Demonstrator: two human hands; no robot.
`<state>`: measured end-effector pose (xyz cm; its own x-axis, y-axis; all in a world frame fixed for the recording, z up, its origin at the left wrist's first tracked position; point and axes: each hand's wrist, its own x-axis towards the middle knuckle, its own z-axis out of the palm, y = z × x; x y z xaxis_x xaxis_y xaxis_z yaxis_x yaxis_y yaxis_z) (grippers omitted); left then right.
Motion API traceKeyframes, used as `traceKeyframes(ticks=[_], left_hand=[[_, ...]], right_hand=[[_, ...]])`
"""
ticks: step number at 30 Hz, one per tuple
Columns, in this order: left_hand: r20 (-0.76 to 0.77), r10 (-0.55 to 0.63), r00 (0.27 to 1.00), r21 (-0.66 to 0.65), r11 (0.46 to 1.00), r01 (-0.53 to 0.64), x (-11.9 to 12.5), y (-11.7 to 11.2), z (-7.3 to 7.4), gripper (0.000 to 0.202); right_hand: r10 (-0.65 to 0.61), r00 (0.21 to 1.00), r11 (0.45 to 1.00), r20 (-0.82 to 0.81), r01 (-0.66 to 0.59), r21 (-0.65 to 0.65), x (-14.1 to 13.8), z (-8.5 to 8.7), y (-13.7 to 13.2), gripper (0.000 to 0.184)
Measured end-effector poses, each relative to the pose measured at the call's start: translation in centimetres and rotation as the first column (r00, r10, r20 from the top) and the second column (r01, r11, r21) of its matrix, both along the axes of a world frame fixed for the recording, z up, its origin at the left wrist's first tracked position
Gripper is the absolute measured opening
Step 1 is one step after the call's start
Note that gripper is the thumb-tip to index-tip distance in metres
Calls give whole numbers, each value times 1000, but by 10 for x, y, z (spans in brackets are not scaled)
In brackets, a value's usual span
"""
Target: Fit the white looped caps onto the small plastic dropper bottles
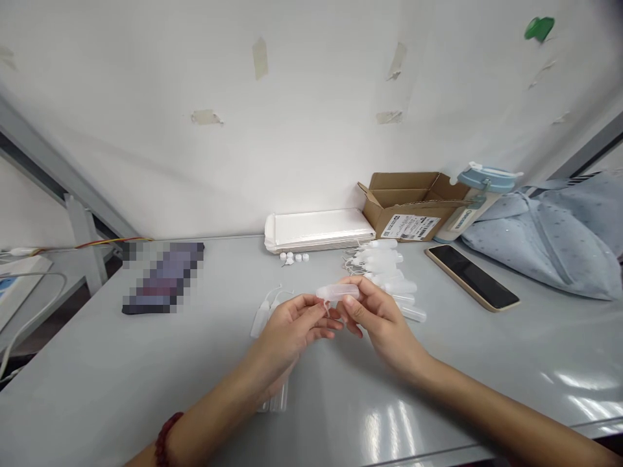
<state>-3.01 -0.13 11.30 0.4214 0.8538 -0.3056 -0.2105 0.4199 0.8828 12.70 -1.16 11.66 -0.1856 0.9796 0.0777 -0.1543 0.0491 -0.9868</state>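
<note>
My right hand [377, 316] pinches a small translucent plastic bottle [341, 292], held nearly level above the table. At the bottle's left end, a thin white strap hangs down, and the closed thumb and fingers of my left hand [299, 321] meet there. The fingers partly hide the contact. Just behind my right hand lies a pile of similar bottles [384, 263] with thin tails. To the left of my left hand are a couple more bottles [260, 320] with tipped necks. Clear tubes [279, 399] show partly beneath my left forearm. Several small white caps [298, 257] sit farther back.
A flat white box [318, 228] lies against the wall beside an open cardboard box [411, 211]. A blue-lidded bottle [479, 201], a pale blue cloth bag [545, 240] and a phone [474, 277] are at right. A pixelated dark item [165, 279] lies at left on the grey table [121, 383].
</note>
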Motion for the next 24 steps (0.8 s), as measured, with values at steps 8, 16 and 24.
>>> traceKeyframes(ticks=[8,16,24], left_hand=[[-25,-9,1000,0,1000,9,0,0,5,21],[-87,89,992,107,991,-79,-12,6,17,19],[-139,0,990,166,986,23,-16,6,18,20]], right_hand=[[92,989,994,-115,-97,-43,0,2,1,25],[43,997,999,-57,-42,25,4,3,3,24],[49,997,995,67,-55,81,6,1,3,24]])
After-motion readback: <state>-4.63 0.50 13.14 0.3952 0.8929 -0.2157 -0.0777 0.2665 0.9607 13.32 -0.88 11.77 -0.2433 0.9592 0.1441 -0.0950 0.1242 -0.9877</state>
